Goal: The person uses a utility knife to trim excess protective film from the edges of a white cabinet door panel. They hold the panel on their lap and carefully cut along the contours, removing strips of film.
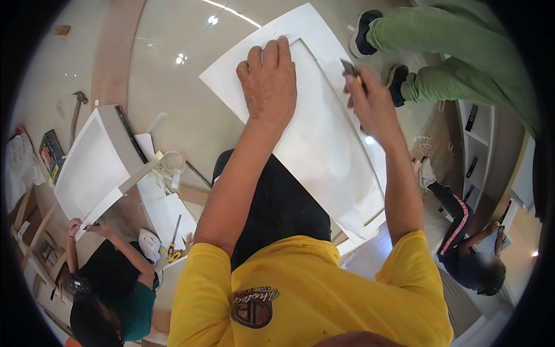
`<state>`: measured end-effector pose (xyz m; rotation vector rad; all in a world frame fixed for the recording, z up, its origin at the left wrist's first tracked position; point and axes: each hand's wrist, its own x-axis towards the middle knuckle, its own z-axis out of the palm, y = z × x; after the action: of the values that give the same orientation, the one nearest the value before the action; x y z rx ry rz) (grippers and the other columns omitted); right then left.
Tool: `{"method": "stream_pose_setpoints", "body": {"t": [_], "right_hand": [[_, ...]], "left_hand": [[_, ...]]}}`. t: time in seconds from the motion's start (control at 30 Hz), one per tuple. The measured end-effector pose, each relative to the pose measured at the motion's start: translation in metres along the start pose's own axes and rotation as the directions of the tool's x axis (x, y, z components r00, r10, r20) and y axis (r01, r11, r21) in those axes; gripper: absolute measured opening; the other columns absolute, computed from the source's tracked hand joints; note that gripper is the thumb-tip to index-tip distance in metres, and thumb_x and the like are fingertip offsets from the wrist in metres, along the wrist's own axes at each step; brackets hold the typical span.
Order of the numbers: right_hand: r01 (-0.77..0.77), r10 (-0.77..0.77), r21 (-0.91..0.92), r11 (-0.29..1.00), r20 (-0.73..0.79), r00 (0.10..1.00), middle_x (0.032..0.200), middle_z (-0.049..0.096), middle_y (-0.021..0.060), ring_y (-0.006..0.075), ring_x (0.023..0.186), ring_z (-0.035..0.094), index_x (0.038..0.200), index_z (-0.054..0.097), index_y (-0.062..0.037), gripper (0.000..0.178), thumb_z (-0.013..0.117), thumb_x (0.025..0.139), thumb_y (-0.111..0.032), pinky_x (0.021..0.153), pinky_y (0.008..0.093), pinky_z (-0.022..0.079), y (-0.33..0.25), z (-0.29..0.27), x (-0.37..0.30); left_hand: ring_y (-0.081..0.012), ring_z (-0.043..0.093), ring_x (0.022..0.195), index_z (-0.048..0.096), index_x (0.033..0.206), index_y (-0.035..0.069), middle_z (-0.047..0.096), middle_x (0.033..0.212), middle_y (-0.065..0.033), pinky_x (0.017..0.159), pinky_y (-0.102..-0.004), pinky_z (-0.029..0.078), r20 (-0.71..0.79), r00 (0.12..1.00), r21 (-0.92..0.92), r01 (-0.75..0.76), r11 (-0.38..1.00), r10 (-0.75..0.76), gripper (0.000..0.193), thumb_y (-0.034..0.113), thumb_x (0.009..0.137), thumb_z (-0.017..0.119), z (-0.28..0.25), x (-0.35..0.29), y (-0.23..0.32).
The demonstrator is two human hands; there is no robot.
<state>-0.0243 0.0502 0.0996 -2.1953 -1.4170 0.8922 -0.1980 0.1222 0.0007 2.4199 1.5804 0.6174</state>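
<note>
A white flat panel [324, 147] with a raised border or recess along its edges lies slantwise in front of me, partly over my dark-trousered leg. My left hand [267, 81] rests on its upper part, back of the hand up, fingers stretched toward the far edge and holding nothing. Closed around a flat-bladed tool [359, 80] with a yellow and black handle is my right hand [373, 107], at the panel's right edge. The tool's grey blade points up and away from me. Whether the blade touches the panel cannot be told.
A co-worker [115, 283] at lower left handles a white drawer-like piece [95, 156]. Nearby are a hammer [77, 110], a yellow-handled screwdriver [173, 243] and a coil of white strip [171, 163]. Someone in green trousers [439, 34] stands at upper right; another person [474, 260] sits by a white shelf unit [478, 139].
</note>
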Motion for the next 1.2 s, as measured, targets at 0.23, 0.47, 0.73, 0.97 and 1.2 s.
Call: {"method": "stream_pose_setpoints", "body": {"t": [0.23,0.47,0.73,0.97,1.2], "right_hand": [[0.411,-0.406,-0.256,0.875,0.076,0.911,0.087,0.068,0.0189,0.0406,0.078,0.065,0.109,0.066,-0.0018,0.022,0.061,0.103,-0.023,0.071,0.0459,0.05,-0.018,0.0,0.086],[0.559,-0.539,-0.392,0.731,0.171,0.825,0.094,0.069,0.0177,0.0373,0.082,0.065,0.112,0.067,0.0001,0.024,0.066,0.1,-0.021,0.075,0.0431,0.052,-0.01,0.009,0.122],[0.585,-0.543,-0.396,0.708,0.225,0.809,0.098,0.066,0.0227,0.0422,0.092,0.065,0.103,0.064,0.0007,0.017,0.059,0.097,-0.014,0.079,0.0474,0.052,-0.027,0.006,0.112],[0.535,-0.535,-0.429,0.728,0.134,0.834,0.093,0.069,0.0182,0.0352,0.082,0.065,0.107,0.065,0.0014,0.03,0.071,0.095,-0.026,0.075,0.0414,0.052,-0.011,0.015,0.113],[-0.016,-0.023,-0.443,0.896,-0.084,0.996,0.087,0.07,0.0157,0.0248,0.074,0.063,0.104,0.063,0.0025,0.064,0.095,0.071,-0.041,0.071,0.0388,0.053,-0.011,0.036,0.071]], "left_hand": [[-0.0309,0.052,0.114,0.065,0.135,0.01,0.057,0.134,-0.0032,0.097,-0.0466,0.043,0.015,0.997,-0.072,0.071,0.995,-0.07,0.048,0.025,0.091,0.076,-0.005,0.008,0.006],[-0.0309,0.055,0.106,0.066,0.13,0.008,0.059,0.121,-0.0089,0.088,-0.0417,0.052,0.037,0.989,-0.122,0.147,0.982,-0.143,0.042,0.021,0.092,0.075,0.004,0.013,0.011],[-0.0343,0.067,0.096,0.066,0.122,0.003,0.062,0.111,-0.0146,0.075,-0.0431,0.058,0.007,0.974,-0.171,0.224,0.959,-0.226,0.029,0.011,0.095,0.067,-0.005,0.018,0.017],[-0.0292,0.071,0.078,0.058,0.108,-0.004,0.06,0.1,-0.0158,0.064,-0.038,0.059,-0.029,0.949,-0.25,0.296,0.922,-0.313,0.037,0.0,0.076,0.077,0.003,0.016,0.03],[-0.038,0.071,0.086,0.071,0.106,0.0,0.066,0.095,-0.0157,0.074,-0.0463,0.057,0.157,0.903,-0.399,0.429,0.81,-0.401,0.024,0.022,0.098,0.065,-0.016,0.03,0.012]]}}
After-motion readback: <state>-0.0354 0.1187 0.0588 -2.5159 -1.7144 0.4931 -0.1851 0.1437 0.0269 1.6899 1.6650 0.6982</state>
